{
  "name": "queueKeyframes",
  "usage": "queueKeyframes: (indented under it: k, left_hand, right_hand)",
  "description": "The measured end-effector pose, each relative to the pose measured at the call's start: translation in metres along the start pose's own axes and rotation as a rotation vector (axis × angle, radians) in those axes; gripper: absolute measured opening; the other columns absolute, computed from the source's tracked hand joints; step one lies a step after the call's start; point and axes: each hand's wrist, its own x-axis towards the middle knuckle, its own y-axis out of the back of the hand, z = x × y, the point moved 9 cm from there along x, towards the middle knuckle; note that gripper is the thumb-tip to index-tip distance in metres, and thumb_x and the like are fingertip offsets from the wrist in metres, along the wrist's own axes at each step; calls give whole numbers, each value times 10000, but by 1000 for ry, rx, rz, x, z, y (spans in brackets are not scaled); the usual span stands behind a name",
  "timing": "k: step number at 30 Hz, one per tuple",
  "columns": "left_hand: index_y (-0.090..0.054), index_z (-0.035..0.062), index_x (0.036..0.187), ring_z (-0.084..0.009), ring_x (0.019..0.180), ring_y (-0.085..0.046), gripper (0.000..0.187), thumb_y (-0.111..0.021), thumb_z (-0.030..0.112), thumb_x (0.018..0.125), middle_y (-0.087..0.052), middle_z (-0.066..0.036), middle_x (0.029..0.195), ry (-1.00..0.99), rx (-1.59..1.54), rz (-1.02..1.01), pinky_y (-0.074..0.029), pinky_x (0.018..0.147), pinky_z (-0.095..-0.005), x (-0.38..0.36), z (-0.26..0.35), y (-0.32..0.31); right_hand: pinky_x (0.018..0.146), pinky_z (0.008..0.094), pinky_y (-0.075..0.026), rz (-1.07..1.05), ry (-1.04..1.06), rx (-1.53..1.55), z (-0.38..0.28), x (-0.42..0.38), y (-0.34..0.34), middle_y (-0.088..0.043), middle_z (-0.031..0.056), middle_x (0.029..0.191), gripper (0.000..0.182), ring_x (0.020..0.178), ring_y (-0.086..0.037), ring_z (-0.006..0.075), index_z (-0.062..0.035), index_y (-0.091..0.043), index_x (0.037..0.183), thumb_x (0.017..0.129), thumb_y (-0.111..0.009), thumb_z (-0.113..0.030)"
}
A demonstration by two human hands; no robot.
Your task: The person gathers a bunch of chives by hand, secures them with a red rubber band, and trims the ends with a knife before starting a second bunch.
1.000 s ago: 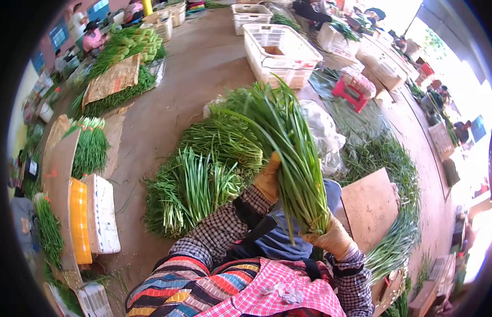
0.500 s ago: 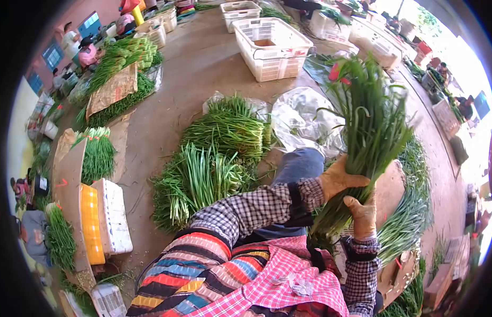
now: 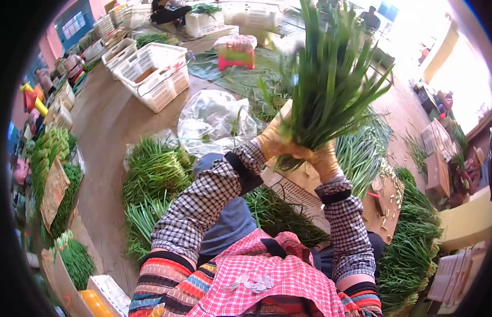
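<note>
My left hand (image 3: 276, 140), in a tan glove, is wrapped round the lower part of a bunch of long green leafy stalks (image 3: 328, 79). My right hand (image 3: 324, 159), gloved as well, grips the same bunch close beside it. The leaves fan upward from both hands and are blurred at the tips. Beneath the hands is a cardboard-topped crate (image 3: 296, 190). Loose green stalks (image 3: 362, 153) lie just to its right. Piled bundles of greens (image 3: 156, 169) rest on the floor at the left, near my knee.
A white plastic crate (image 3: 160, 79) stands ahead at the left, with clear plastic bags (image 3: 214, 119) nearer. Behind them is a red stool (image 3: 235, 55). More greens (image 3: 410, 238) lie at the right. A person (image 3: 169, 13) in dark clothes sits at the back.
The view has turned to the right, so the crate and piles appear further left. Both hands have come level and close together on the bunch, which is now held above the cardboard.
</note>
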Motion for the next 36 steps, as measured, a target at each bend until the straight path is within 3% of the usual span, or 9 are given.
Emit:
queueKeyframes:
  k: [3,5,9,15,19,25,30,32,36]
  left_hand:
    - [-295,78,1425,-167,1247,-410,1190,-938,57,423,-435,-44,1370,86,-216,13,-350,1051,-334,4,-4,-8]
    - [-369,91,1408,-190,1230,-468,973,-858,-30,576,-497,-55,1355,-21,-204,-35,-385,1044,-361,6,-9,-6]
    - [-406,120,1393,-182,1214,-488,914,-813,-96,603,-510,-46,1345,-88,-344,11,-396,1036,-361,23,6,-13]
    - [-406,170,1371,-156,1186,-497,889,-789,-133,628,-532,-16,1297,36,-219,-45,-456,973,-343,28,27,-11]
    - [-428,96,1333,-160,1152,-514,826,-834,-30,625,-567,-42,1240,-145,-70,-104,-460,955,-321,43,58,-17]
    - [-385,27,1343,-194,1113,-537,878,-834,-33,590,-531,-82,1258,-166,-41,-66,-471,950,-334,52,93,-37]
    - [-454,65,1305,-163,1074,-549,804,-838,-31,606,-555,-63,1211,-94,-205,58,-496,903,-315,45,87,-34]
    - [-484,76,1285,-150,1060,-556,773,-839,-31,607,-566,-61,1193,-127,1,141,-510,871,-304,49,88,-28]
    - [-490,72,1281,-219,1094,-577,520,-691,5,806,-566,-112,1209,-177,-597,33,-529,932,-364,54,69,-13]
  right_hand:
    - [971,306,-452,-18,80,-287,0,4,1,-538,26,1288,801,1123,-547,154,-68,-403,1326,671,-849,-187]
    - [971,295,-447,48,12,-94,18,5,5,-535,41,1297,728,1127,-546,144,-73,-410,1327,725,-807,-176]
    - [1014,394,-426,72,30,233,19,18,19,-502,124,1332,559,1172,-519,266,-37,-413,1352,887,-569,-305]
    - [947,323,-474,134,-22,-197,-11,11,7,-554,47,1247,805,1138,-529,181,-38,-456,1289,611,-884,-113]
    - [943,327,-478,90,305,-136,-73,12,-15,-548,94,1266,736,1138,-537,211,-44,-415,1332,733,-810,-208]
    - [879,375,-519,43,189,422,-58,27,-17,-572,137,1224,486,1075,-579,266,-48,-484,1288,897,-569,-324]
    - [848,385,-509,180,368,-1028,-104,12,-54,-623,133,1115,486,1043,-597,304,-36,-534,1213,752,-679,-93]
    - [879,400,-485,233,404,-1031,-110,9,-58,-593,178,1140,485,1060,-578,341,-20,-534,1197,744,-677,-116]
    - [909,426,-452,190,305,-975,-105,6,-58,-554,217,1136,498,1057,-546,384,-7,-517,1194,756,-693,-166]
